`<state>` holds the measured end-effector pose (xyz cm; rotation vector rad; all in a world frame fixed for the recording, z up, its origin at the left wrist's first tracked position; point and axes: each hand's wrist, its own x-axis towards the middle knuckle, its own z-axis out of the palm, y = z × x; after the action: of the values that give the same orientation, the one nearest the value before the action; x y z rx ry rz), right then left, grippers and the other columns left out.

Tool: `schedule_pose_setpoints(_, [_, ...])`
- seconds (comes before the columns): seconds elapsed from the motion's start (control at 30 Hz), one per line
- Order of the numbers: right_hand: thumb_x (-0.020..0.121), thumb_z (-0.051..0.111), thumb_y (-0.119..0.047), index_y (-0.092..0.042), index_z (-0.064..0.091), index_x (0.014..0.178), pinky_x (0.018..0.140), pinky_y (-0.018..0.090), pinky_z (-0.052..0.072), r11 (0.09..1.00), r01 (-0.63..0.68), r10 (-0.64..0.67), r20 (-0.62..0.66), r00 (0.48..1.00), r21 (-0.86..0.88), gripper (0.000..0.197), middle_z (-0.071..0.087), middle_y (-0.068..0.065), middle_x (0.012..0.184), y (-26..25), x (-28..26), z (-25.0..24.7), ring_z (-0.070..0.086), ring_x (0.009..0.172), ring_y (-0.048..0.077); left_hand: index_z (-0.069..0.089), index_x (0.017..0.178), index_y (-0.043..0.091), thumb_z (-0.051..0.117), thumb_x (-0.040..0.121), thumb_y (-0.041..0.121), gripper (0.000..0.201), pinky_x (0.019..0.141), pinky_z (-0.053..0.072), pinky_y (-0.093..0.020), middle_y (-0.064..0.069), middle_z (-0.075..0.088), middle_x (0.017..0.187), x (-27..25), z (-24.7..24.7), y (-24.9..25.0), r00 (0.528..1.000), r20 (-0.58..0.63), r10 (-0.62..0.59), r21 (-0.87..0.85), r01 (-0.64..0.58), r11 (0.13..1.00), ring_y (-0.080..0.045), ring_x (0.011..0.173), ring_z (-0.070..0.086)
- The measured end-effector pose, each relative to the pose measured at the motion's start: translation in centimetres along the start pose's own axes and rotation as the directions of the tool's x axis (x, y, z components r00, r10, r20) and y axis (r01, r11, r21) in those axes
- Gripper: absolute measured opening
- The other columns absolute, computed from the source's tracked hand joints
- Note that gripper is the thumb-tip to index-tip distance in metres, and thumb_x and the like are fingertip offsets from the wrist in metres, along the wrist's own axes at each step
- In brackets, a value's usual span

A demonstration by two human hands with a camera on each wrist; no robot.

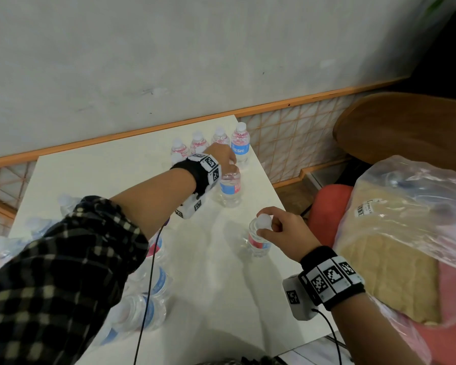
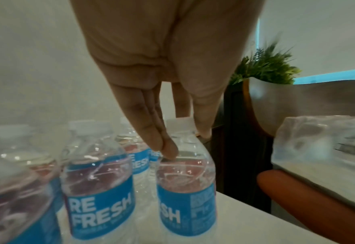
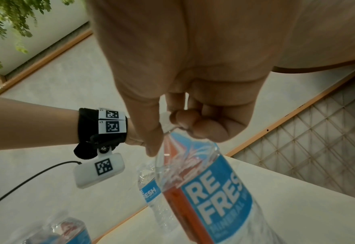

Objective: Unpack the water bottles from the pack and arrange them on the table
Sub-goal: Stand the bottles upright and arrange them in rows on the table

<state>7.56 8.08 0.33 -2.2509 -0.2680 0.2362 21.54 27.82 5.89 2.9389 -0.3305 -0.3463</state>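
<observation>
Head view, both hands [image 1: 223,156] [image 1: 284,230] atop upright bottles [image 1: 230,189] [image 1: 258,239]

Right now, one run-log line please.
left hand: holds far bottle | right hand: pinches near bottle cap | both upright on table

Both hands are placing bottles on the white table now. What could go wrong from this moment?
1. The right hand pinches its bottle only at the cap, so this small grip may let it swing or tip.
2. The left hand sets a bottle near the table's right edge; a nudge might push it off.
3. The left forearm crosses over bottles still standing in the opened pack and could knock them.
</observation>
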Motion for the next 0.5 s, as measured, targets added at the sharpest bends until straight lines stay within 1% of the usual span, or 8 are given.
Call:
schedule_pose_setpoints(0.07, [0.081,0.068,-0.017,-0.024,0.062,0.108,0.054,0.012,0.035,1.0,0.004,-0.004,-0.012,1.0,0.014,0.028,0.039,-0.008,0.055,0.1,-0.1,0.2,0.039,0.05,0.006,0.054,0.133,0.015,0.062,0.089,0.028,0.046,0.098,0.037,-0.028,-0.007,0.051,0.138,0.5,-0.5,-0.7,0.999,0.04,-0.015,0.019,0.014,1.0,-0.026,0.124,0.049])
schedule_pose_setpoints(0.1, [0.081,0.069,-0.017,-0.024,0.062,0.108,0.054,0.012,0.035,1.0,0.005,-0.005,-0.018,1.0,0.017,0.029,0.038,-0.008,0.055,0.2,-0.1,0.3,0.039,0.05,0.006,0.053,0.134,0.016,0.061,0.09,0.021,0.046,0.099,0.035,-0.027,-0.007,0.049,0.141,0.7,-0.8,-0.9,0.998,0.07,-0.007,0.033,0.004,0.999,-0.026,0.126,0.048])
schedule_pose_setpoints(0.13, [0.08,0.069,-0.017,-0.024,0.062,0.108,0.055,0.013,0.034,1.0,0.005,-0.004,-0.025,1.0,0.017,0.029,0.038,-0.008,0.055,0.2,0.0,0.4,0.039,0.05,0.006,0.053,0.134,0.016,0.059,0.09,0.014,0.045,0.097,0.035,-0.025,-0.006,0.048,0.142,0.9,-1.1,-1.1,0.996,0.091,0.005,0.047,-0.009,0.999,-0.026,0.126,0.048])
schedule_pose_setpoints(0.2, [0.08,0.07,-0.017,-0.024,0.063,0.108,0.057,0.016,0.035,1.0,0.005,-0.004,-0.032,0.999,0.018,0.03,0.039,-0.008,0.055,0.3,0.1,0.5,0.039,0.052,0.007,0.056,0.131,0.016,0.059,0.088,0.004,0.045,0.086,0.036,-0.022,-0.007,0.051,0.139,1.3,-1.5,-1.4,0.994,0.111,0.006,0.066,-0.014,0.998,-0.027,0.123,0.05])
schedule_pose_setpoints(0.27, [0.079,0.07,-0.017,-0.025,0.063,0.107,0.059,0.02,0.036,1.0,0.004,-0.003,-0.036,0.999,0.025,0.029,0.039,-0.008,0.056,0.3,0.1,0.6,0.039,0.053,0.007,0.06,0.128,0.016,0.062,0.086,0.007,0.043,0.082,0.039,-0.022,-0.007,0.059,0.13,1.6,-1.7,-1.7,0.995,0.104,-0.006,0.074,-0.002,0.997,-0.026,0.116,0.056])
schedule_pose_setpoints(0.37, [0.079,0.07,-0.018,-0.028,0.063,0.105,0.058,0.02,0.036,0.999,-0.002,0.003,-0.043,0.999,0.038,0.028,0.038,-0.008,0.056,0.4,0.1,0.6,0.038,0.052,0.007,0.062,0.125,0.011,0.064,0.087,0.021,0.039,0.086,0.046,-0.027,-0.008,0.066,0.118,2.4,-1.5,-2.1,0.996,0.073,-0.041,0.06,0.036,0.998,-0.025,0.103,0.063])
schedule_pose_setpoints(0.43, [0.079,0.07,-0.019,-0.029,0.063,0.104,0.057,0.018,0.035,0.999,-0.006,0.008,-0.049,0.999,0.042,0.028,0.038,-0.008,0.055,0.5,-0.1,0.7,0.039,0.052,0.007,0.063,0.12,0.008,0.065,0.087,0.023,0.037,0.083,0.047,-0.028,-0.009,0.067,0.113,2.9,-1.4,-2.1,0.997,0.042,-0.061,0.044,0.059,0.997,-0.025,0.092,0.064])
schedule_pose_setpoints(0.5, [0.079,0.069,-0.018,-0.029,0.063,0.104,0.057,0.018,0.035,0.999,-0.008,0.011,-0.052,0.999,0.052,0.028,0.039,-0.008,0.055,0.5,-0.2,0.6,0.039,0.052,0.007,0.065,0.112,0.007,0.068,0.085,0.022,0.031,0.079,0.048,-0.03,-0.011,0.067,0.103,3.6,-1.3,-2.1,0.996,0.03,-0.089,0.012,0.088,0.996,-0.024,0.083,0.061])
